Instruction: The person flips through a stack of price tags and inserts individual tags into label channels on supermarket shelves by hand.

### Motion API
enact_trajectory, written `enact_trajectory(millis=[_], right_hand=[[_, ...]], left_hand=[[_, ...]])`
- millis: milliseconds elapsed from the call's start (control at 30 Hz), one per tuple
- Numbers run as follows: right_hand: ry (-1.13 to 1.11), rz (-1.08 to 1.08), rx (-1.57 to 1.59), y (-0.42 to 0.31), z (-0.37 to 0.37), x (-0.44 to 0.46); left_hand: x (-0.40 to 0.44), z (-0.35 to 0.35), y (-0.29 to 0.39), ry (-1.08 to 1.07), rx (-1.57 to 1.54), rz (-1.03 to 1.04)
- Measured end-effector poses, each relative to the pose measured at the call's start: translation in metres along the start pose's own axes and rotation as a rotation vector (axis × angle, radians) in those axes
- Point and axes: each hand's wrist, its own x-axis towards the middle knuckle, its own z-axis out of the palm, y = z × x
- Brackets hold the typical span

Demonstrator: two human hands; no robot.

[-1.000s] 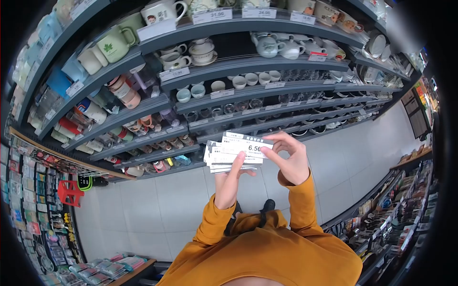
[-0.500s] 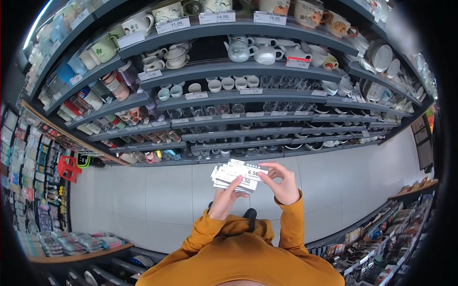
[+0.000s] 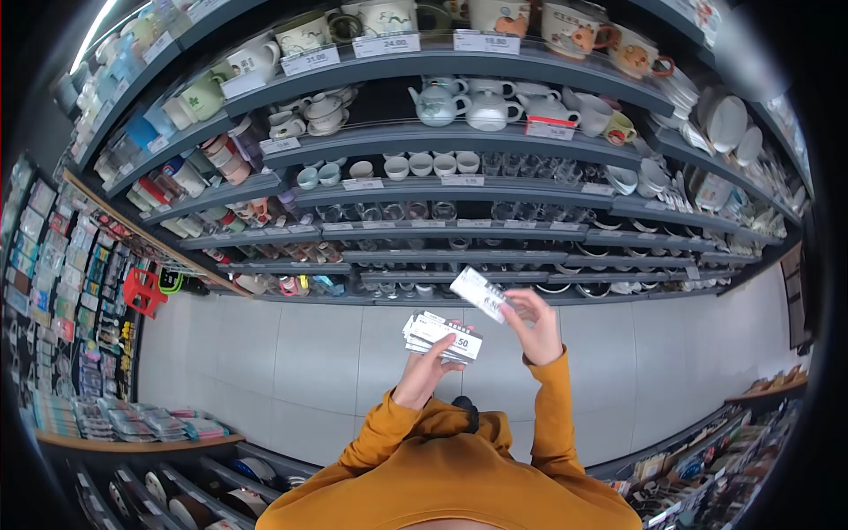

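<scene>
My left hand point(image 3: 426, 367) is closed on a stack of white price labels point(image 3: 446, 339), its thumb pressed across the top one, which shows "50". Up and to the right of the stack, my right hand point(image 3: 535, 325) pinches a single price label point(image 3: 480, 294) by its lower right end. That label is tilted, slightly blurred and apart from the stack. Both hands are in front of the lower shelves, above the tiled floor.
Curved shelves point(image 3: 389, 140) across the front hold mugs, teapots point(image 3: 491, 109), bowls, glasses and plates point(image 3: 726, 123). Red point(image 3: 144, 292) and green baskets stand at the left, near hanging packaged goods. Low shelves with goods lie behind on both sides. A dark shoe point(image 3: 465, 412) is below my hands.
My right hand has drawn one label off the stack and moved it up and to the right. The stack remains in my left hand. The camera view has shifted.
</scene>
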Motion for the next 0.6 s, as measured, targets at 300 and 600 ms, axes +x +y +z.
enact_trajectory(millis=[300, 600], right_hand=[[0.003, -0.282, -0.375, 0.045, 0.052, 0.182], [-0.003, -0.368, -0.616, 0.083, 0.112, 0.313]], left_hand=[[0.041, -0.038, 0.029, 0.001, -0.104, 0.068], [0.086, -0.076, 0.092, 0.026, -0.067, 0.156]])
